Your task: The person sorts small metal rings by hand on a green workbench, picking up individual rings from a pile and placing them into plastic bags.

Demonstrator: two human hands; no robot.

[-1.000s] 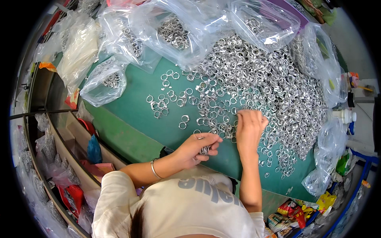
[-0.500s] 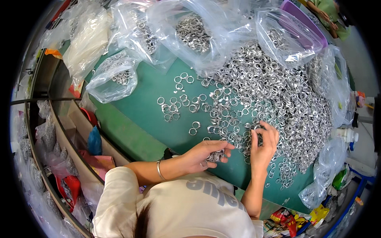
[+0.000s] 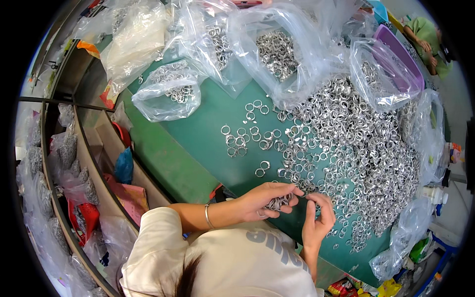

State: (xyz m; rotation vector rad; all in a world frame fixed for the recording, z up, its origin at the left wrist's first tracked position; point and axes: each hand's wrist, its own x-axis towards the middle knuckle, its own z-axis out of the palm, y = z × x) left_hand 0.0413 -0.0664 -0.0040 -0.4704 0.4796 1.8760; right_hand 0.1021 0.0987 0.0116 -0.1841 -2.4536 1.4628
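l hand [image 3: 261, 198] was curled round ring clump [image 3: 280, 201]; r hand [image 3: 319, 220] at its 4 o'clock, fingertips close, couldn't tell if gripping. ring pile [image 3: 368, 148] on tabletop [image 3: 193, 131] lay approx 1 o'clock from r hand, nearer one.

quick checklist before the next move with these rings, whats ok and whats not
1. Left hand holding rings: ok, a bunch of metal rings sits in its curled grasp.
2. Right hand holding a ring: cannot tell, anything at its fingers is too small to make out.
3. Ring pile within the right hand's reach: ok, it seems close enough.
4. All loose rings in the pile: not ok, small groups lie apart on the green table.
5. Small clear bag away from both hands: ok.
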